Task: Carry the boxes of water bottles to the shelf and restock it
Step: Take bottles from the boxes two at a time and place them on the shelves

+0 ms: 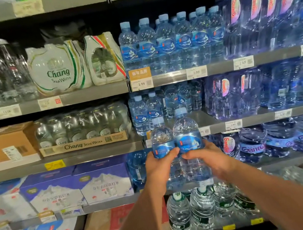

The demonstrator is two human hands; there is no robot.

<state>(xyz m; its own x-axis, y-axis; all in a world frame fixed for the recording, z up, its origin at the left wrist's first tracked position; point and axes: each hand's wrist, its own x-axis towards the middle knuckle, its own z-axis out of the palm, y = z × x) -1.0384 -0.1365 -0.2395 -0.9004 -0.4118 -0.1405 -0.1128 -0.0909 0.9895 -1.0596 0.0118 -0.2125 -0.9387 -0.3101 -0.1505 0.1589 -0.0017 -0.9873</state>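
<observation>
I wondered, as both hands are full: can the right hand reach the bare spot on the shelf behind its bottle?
Probably yes. The right hand holds its bottle in front of the bare shelf, and nothing stands between. The left hand and the other bottle are alongside, not across.

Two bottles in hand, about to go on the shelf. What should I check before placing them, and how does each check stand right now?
1. Left hand grips the left bottle: ok.
2. Right hand grips the right bottle: ok.
3. Both bottles upright, caps on: ok.
4. Matching bottles with the same blue label stand on the shelf just behind: ok.
5. Bare shelf space to the right of that row to take them: ok.
6. Price tag on that shelf edge fits this product: cannot tell, the print is blurred.
</observation>
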